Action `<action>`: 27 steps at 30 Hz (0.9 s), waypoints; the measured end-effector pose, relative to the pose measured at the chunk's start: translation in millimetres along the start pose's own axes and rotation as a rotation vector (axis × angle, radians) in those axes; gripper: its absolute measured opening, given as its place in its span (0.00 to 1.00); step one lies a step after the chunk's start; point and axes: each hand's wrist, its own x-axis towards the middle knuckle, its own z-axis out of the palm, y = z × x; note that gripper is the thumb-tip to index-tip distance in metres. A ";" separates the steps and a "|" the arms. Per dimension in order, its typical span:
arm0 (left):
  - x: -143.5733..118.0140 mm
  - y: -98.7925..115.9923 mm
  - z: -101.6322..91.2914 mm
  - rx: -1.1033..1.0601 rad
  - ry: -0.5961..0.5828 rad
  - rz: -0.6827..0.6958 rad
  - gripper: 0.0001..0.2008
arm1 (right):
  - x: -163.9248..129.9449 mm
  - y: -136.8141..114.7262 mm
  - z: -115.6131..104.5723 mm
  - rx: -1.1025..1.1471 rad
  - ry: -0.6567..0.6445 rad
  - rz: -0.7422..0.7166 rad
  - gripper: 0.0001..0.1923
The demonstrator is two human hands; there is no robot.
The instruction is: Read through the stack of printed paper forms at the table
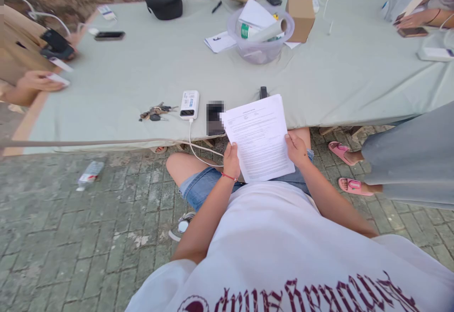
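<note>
A sheaf of printed sheets (260, 137) was held above the lap of a seated person, close to the near edge of the bench (142, 75), with the top page turned upward. The left edge was grasped by the fingers of the left hand (231, 161) and the right edge by those of the right hand (297, 149). The print was too small to be read. To the left of the sheets, a bunch of keys (156, 112), a white power bank (189, 104) with a cable (190, 134) plugged in, and a dark pixelated object (214, 119) were laid on the bench. Farther back, a plastic basin (260, 56) was placed beside a cardboard box (301, 19). The step in hand was judged to be the viewing of the top page. For the next move, an even hold was apparently called for; were a page to be turned, one hand would have to be freed while the sheaf was supported by the other.
</note>
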 end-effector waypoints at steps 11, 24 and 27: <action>-7.1 13.2 7.2 0.082 -0.101 -0.030 0.29 | 54.2 -58.6 -18.6 -0.302 0.145 -0.417 0.30; -10.7 10.9 12.0 0.111 -0.115 -0.054 0.28 | 80.8 -118.5 11.3 -0.551 -0.194 -0.628 0.24; -11.1 11.7 13.3 0.135 -0.130 -0.023 0.28 | 78.9 -121.8 12.2 -0.568 -0.209 -0.637 0.24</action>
